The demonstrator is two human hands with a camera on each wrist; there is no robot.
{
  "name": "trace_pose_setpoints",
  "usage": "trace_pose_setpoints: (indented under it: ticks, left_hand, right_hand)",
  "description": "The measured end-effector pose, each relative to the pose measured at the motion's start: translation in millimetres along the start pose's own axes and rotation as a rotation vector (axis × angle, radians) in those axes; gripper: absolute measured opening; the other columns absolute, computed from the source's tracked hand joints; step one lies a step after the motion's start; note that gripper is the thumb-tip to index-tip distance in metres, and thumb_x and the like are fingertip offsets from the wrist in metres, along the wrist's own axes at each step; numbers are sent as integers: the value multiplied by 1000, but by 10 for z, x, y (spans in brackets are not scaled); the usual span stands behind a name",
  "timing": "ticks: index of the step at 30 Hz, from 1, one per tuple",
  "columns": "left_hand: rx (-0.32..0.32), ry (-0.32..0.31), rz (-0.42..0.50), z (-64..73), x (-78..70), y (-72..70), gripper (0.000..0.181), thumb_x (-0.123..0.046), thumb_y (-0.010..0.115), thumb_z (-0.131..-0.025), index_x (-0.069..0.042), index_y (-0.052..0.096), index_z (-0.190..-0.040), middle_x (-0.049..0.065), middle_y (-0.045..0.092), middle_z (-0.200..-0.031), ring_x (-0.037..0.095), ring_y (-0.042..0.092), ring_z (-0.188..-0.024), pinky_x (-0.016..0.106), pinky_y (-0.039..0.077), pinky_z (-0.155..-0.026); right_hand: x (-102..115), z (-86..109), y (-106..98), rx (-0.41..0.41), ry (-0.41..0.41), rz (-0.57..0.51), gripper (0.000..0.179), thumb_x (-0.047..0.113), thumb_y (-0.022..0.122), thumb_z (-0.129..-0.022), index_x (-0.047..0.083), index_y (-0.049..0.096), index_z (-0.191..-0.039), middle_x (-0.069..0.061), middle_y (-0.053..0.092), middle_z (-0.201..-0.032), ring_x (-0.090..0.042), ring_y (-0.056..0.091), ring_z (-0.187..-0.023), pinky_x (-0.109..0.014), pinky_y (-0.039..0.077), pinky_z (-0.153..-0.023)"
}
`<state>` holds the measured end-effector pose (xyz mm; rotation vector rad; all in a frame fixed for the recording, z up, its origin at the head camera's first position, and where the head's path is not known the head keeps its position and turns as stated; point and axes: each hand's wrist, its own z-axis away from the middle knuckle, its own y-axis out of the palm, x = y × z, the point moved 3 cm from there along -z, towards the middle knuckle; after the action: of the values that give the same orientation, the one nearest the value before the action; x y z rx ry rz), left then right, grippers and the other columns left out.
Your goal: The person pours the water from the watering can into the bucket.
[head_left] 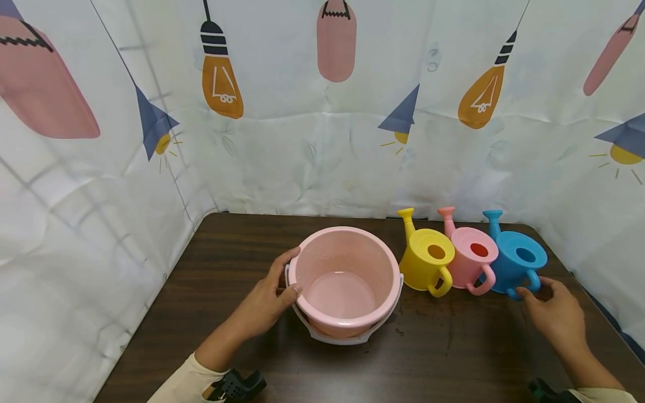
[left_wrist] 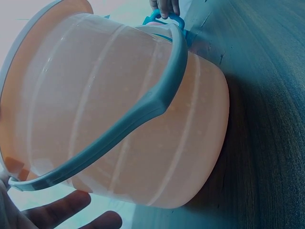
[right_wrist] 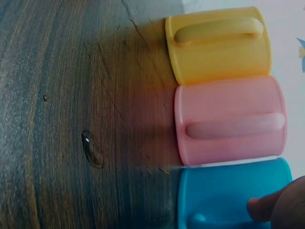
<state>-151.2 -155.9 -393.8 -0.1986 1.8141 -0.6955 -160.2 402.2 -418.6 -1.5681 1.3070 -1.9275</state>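
A pink bucket (head_left: 347, 323) stands upright on the table, its pale carrying handle (left_wrist: 157, 100) hanging down around the near side. My left hand (head_left: 264, 305) touches the bucket's left rim with thumb and forefinger spread. In the left wrist view its other fingers (left_wrist: 62, 207) stretch out beside the wall. At the right, my right hand (head_left: 556, 313) pinches the handle of a blue watering can (head_left: 519, 254). Beside that stand a pink watering can (head_left: 471, 246) and a yellow watering can (head_left: 425, 257), spouts pointing away. Whether the bucket holds water, I cannot tell.
The dark wood-grain table (head_left: 242, 246) bears wet spots and drops (right_wrist: 90, 150) in front of the cans. A white patterned cloth (head_left: 302, 157) hangs behind the table and along both sides. The yellow can stands close to the bucket's right side.
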Motion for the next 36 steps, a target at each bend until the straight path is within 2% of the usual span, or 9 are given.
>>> trace_pose_setpoints:
  ticks: [7,11,17,28,36]
  left_hand:
    - [2,5,0,10,-6,-4,69,-34,54,-103,-33,18,-162,11,63,-127,20,64,-110,44,51,-90]
    - [-1,3,-4,8,-3,-3,69,-35,54,-103,-33,18,-162,11,63,-127,20,64,-109,44,52,-90]
    - [-2,0,2,4,-4,-2,69,-34,54,-102,-33,19,-161,11,63,-126,20,64,-109,43,52,-90]
    - [-17,-2,-20,-2,4,-3,68,-36,55,-102,-35,21,-161,9,64,-126,20,63,-109,50,50,-92]
    - [-12,-9,-17,-9,0,0,67,-37,55,-103,-36,20,-161,9,64,-124,21,63,-108,51,50,-90]
  right_hand:
    - [19,-22,42,-14,-29,37,58,24,60,-102,-21,43,-135,-44,53,-119,-56,56,-99,-60,49,-68]
    - [10,-20,65,-40,-39,43,54,22,61,-102,-19,46,-133,-44,54,-121,-58,54,-103,-64,46,-73]
    - [-28,4,67,-98,-6,29,51,22,60,-104,-18,48,-134,-44,54,-124,-60,52,-111,-69,42,-80]
    - [-72,13,-20,-165,-42,44,45,16,61,-102,-18,52,-130,-41,60,-114,-56,57,-101,-65,40,-79]
    - [-21,31,-170,-189,-36,34,46,16,57,-103,-18,49,-134,-42,58,-119,-58,55,-105,-65,41,-81]
